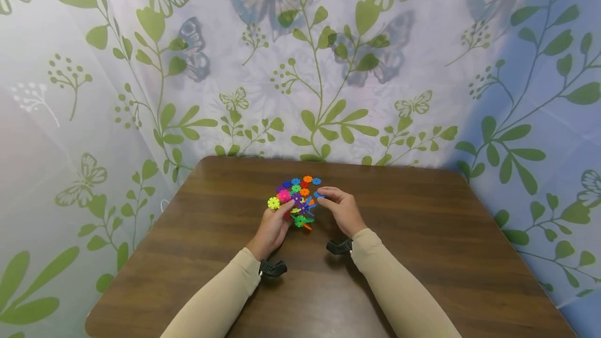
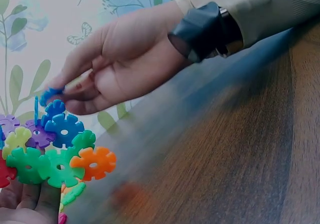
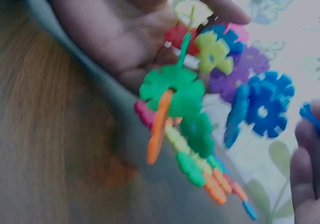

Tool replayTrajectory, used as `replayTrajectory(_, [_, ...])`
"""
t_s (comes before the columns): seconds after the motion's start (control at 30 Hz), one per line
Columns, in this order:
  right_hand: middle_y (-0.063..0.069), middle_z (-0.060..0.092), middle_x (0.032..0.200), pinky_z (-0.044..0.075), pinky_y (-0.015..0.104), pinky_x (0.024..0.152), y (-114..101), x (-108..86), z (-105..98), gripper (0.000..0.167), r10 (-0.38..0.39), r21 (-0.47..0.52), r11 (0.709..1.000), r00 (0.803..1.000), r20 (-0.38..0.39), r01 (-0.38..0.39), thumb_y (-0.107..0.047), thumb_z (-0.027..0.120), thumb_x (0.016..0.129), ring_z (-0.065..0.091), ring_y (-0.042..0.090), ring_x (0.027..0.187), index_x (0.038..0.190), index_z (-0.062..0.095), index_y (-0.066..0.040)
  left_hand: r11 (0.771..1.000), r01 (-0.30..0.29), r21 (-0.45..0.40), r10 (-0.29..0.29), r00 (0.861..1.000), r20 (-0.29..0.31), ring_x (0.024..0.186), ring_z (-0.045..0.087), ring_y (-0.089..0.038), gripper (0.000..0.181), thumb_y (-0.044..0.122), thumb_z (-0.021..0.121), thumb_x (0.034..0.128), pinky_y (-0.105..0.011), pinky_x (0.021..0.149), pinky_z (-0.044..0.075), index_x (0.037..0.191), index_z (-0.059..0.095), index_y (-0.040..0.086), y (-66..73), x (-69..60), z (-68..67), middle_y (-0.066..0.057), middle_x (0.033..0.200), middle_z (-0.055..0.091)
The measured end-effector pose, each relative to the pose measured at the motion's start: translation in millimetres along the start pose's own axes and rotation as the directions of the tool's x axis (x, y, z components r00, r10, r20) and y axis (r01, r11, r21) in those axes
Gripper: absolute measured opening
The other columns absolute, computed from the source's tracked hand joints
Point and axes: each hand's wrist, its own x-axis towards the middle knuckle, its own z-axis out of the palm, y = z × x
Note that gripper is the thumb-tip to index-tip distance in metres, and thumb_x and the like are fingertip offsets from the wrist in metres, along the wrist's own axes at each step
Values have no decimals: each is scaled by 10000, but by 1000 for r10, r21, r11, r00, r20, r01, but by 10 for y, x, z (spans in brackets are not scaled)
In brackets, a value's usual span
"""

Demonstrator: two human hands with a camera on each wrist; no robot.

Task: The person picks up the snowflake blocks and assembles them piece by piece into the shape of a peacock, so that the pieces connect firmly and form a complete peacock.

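Above the table, my left hand (image 1: 274, 226) grips a cluster of interlocked, notched plastic flower discs (image 1: 297, 198) in many colours, its thumb lying over the near side. In the left wrist view, green discs (image 2: 62, 166) and an orange disc (image 2: 95, 164) stand out at the front of the cluster. My right hand (image 1: 345, 212) pinches a single blue disc (image 2: 50, 94) between thumb and fingertips, close to the cluster's right side. In the right wrist view, a row of discs, with an orange disc (image 3: 215, 191) among them, extends below the cluster; how it joins is partly hidden.
A brown wooden table (image 1: 413, 244) lies under both hands. Behind it hangs a curtain (image 1: 310, 67) printed with leaves and butterflies. Black wrist devices (image 1: 272, 268) sit on both wrists, below the hands.
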Motion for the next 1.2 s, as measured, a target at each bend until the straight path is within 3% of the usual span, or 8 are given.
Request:
replayTrajectory(0.13, [294, 622, 1321, 559, 389, 972, -55, -22, 18, 240, -33, 107, 994, 997, 63, 26, 26, 748, 968, 635, 358, 1178, 1183, 721, 131, 1000, -5, 20, 5, 1000, 2, 1393, 490, -382, 576, 138, 661, 1068, -434, 1090, 470, 1538, 407, -77, -13, -4, -1, -219, 1502, 522])
replayTrajectory(0.3, [423, 535, 1343, 572, 395, 948, -81, -40, 25, 202, -53, 110, 993, 990, 128, 39, 58, 756, 947, 648, 364, 1160, 1140, 739, 116, 999, -11, 40, 11, 1000, 12, 1297, 592, -333, 629, 129, 705, 1041, -427, 1068, 488, 1533, 391, -106, -27, 12, -7, -208, 1449, 565])
replayTrajectory(0.67, [293, 646, 1297, 561, 365, 964, -80, -64, 68, 211, -29, 23, 999, 982, 185, 25, 1, 762, 964, 645, 385, 1156, 1162, 754, 74, 992, -16, 122, 15, 1000, 14, 1219, 645, -286, 652, 122, 758, 998, -406, 1031, 516, 1496, 425, -136, -24, -19, -17, -216, 1404, 599])
replayTrajectory(0.9, [287, 646, 1297, 566, 353, 950, -102, -88, 106, 211, -22, 23, 1000, 988, 156, 18, -11, 774, 959, 652, 378, 1134, 1155, 759, 66, 987, -52, 150, 45, 998, 48, 1220, 643, -306, 632, 127, 744, 1009, -409, 1034, 514, 1475, 420, -153, -14, -26, 8, -228, 1392, 597])
replayTrajectory(1.2, [298, 640, 1276, 573, 347, 929, -136, -135, 195, 205, 13, 14, 1000, 994, 113, -15, -27, 814, 930, 651, 357, 1114, 1114, 772, 56, 956, -99, 275, 103, 995, 1, 1137, 680, -284, 486, 233, 788, 989, -380, 984, 549, 1328, 613, -69, -49, -26, 18, -190, 1281, 683])
